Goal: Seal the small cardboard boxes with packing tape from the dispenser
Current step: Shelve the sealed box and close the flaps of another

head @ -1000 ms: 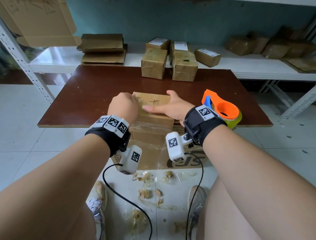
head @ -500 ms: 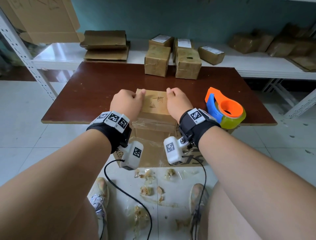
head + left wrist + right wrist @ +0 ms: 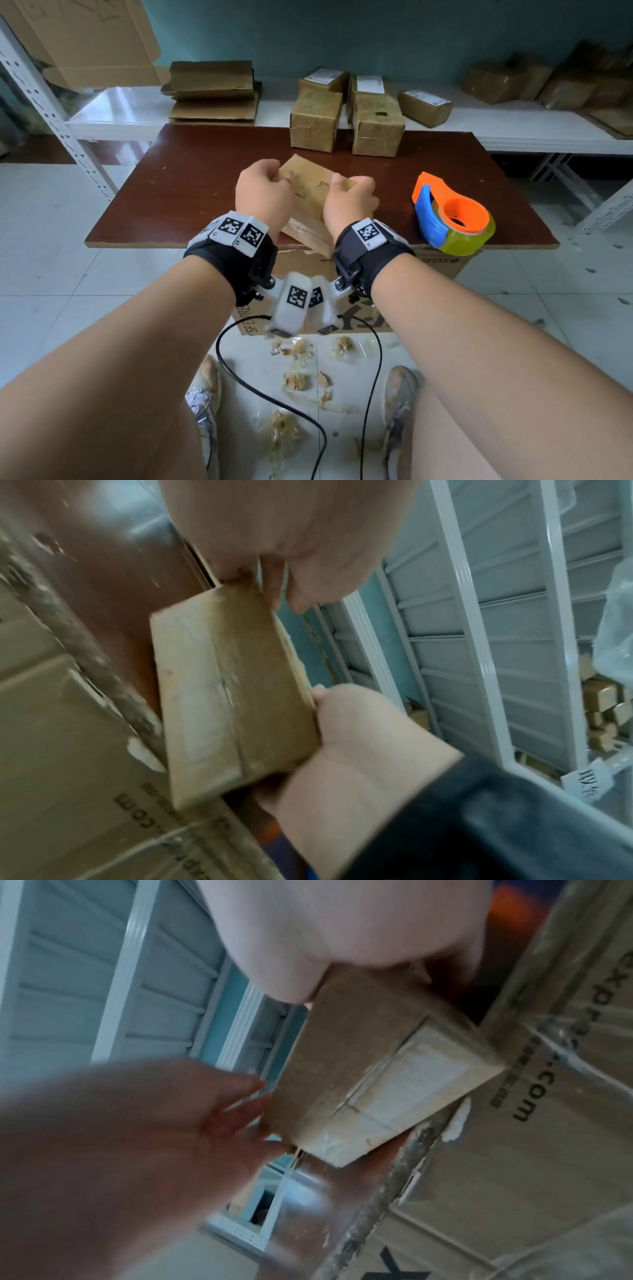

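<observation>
A small brown cardboard box (image 3: 310, 197) is held tilted just above the near edge of the brown table (image 3: 191, 192). My left hand (image 3: 274, 180) grips its left end and my right hand (image 3: 342, 186) grips its right end. In the left wrist view the box (image 3: 232, 691) shows a seamed face, with the left hand's fingers (image 3: 277, 593) pinching its far end. The right wrist view shows the box (image 3: 369, 1069) between both hands. The orange and blue tape dispenser (image 3: 452, 219) stands on the table to the right, untouched.
Two taped boxes (image 3: 315, 123) (image 3: 376, 128) stand at the table's far edge. Behind them a white shelf (image 3: 513, 126) carries more boxes and flattened cardboard (image 3: 212, 92). A large carton (image 3: 438, 267) sits under the table. Tape scraps (image 3: 301, 380) and a cable (image 3: 260, 394) lie on the floor.
The box has come up off the table edge and tilted, turned at an angle. Both hands shifted from resting on its top to gripping its ends, closer together.
</observation>
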{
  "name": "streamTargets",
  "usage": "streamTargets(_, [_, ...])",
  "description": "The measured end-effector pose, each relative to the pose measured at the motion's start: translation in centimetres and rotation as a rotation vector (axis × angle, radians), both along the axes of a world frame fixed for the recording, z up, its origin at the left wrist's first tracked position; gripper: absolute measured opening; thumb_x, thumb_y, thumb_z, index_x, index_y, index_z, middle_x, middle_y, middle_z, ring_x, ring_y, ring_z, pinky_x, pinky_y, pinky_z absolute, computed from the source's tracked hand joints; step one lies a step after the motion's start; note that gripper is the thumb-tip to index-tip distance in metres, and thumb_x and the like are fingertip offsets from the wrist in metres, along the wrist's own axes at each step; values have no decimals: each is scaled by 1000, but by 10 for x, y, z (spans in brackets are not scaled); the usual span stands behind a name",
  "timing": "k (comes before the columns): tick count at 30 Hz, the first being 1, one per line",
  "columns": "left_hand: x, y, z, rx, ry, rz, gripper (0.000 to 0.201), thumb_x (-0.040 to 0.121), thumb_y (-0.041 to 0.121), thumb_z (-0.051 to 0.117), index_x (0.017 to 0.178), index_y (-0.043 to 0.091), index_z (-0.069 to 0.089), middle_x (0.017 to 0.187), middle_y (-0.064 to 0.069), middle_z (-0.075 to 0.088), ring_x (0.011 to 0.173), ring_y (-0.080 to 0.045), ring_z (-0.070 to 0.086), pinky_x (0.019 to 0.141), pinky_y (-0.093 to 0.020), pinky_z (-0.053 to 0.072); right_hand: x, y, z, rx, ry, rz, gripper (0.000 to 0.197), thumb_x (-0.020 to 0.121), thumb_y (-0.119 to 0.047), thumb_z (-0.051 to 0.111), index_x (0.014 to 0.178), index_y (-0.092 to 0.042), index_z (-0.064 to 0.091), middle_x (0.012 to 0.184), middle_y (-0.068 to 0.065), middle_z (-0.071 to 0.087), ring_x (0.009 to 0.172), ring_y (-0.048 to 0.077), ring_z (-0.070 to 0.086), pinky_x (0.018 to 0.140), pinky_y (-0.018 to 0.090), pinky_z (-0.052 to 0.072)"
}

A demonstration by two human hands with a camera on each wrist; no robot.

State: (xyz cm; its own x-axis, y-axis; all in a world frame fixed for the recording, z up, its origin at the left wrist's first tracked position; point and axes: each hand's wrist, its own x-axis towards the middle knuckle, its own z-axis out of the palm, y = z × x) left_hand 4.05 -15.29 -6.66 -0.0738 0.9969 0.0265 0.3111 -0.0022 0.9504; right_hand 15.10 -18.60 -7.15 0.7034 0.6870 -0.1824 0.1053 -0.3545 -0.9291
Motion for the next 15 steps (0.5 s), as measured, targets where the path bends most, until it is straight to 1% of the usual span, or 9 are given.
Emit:
streamTargets(2, [9, 2, 4, -176, -132, 42, 86, 86, 33, 75, 158, 15, 33, 150, -10, 56, 130, -29, 62, 108, -48, 54, -2, 4, 3, -4, 48, -75, 28, 109, -41, 50, 126, -19, 50, 143, 10, 40, 117, 33, 57, 96, 43, 45])
streamTargets(3, [9, 8, 3, -270, -183, 93, 99, 72, 41, 76, 155, 17, 29, 148, -15, 56, 129, -34, 63, 105, -54, 56, -3, 6, 6, -24, 78, -93, 27, 109, -38, 51, 127, -18, 50, 145, 10, 40, 125, 35, 53, 103, 44, 44])
streamTargets(5, [5, 22, -4, -352, -228, 159, 102, 55, 42, 74, 145, 15, 35, 140, -17, 58, 122, -38, 64, 102, -56, 56, 0, 8, 11, -68, 174, -96, 35, 104, -31, 55, 135, -16, 48, 148, 12, 43, 132, 36, 50, 111, 47, 42])
streamTargets(7, [-3, 23, 4, -314, -249, 159, 77, 58, 33, 86, 126, 22, 52, 129, -11, 64, 112, -30, 68, 98, -48, 59, 3, 5, 13, -83, 286, -65, 49, 97, -33, 63, 138, -12, 49, 139, 11, 54, 123, 35, 57, 105, 46, 49])
streamTargets(8, [-6, 22, 9, -258, -270, 179, 60, 66, 27, 91, 115, 26, 56, 121, -7, 67, 106, -25, 70, 95, -43, 61, 4, 2, 15, -67, 317, -46, 49, 94, -36, 65, 134, -10, 51, 127, 9, 60, 111, 32, 61, 95, 44, 52])
streamTargets(10, [-11, 25, 10, -174, -347, 148, 44, 80, 19, 91, 111, 24, 60, 113, -4, 72, 98, -20, 74, 91, -38, 64, 7, -7, 18, -43, 344, 25, 40, 95, -38, 66, 120, -8, 57, 105, 3, 62, 90, 24, 61, 72, 38, 48])
streamTargets(11, [-12, 27, 9, -152, -378, 101, 39, 83, 17, 90, 111, 21, 63, 111, -5, 75, 99, -21, 76, 91, -39, 64, 10, -11, 18, -44, 346, 49, 31, 96, -37, 66, 109, -9, 60, 98, 2, 62, 85, 23, 60, 69, 36, 46])
streamTargets(13, [-10, 27, 5, -162, -339, -19, 31, 86, 16, 89, 110, 18, 68, 109, -7, 78, 101, -23, 78, 94, -44, 64, 16, -17, 20, -49, 385, 75, 21, 100, -31, 65, 89, -14, 59, 94, 6, 65, 86, 26, 62, 82, 41, 52])
streamTargets(15, [-7, 22, -3, -227, -277, -124, 31, 88, 14, 87, 114, 14, 70, 109, -8, 79, 99, -23, 78, 95, -47, 64, 22, -19, 20, -70, 424, 121, 16, 102, -26, 65, 96, -11, 64, 97, 8, 64, 90, 28, 62, 101, 51, 54])
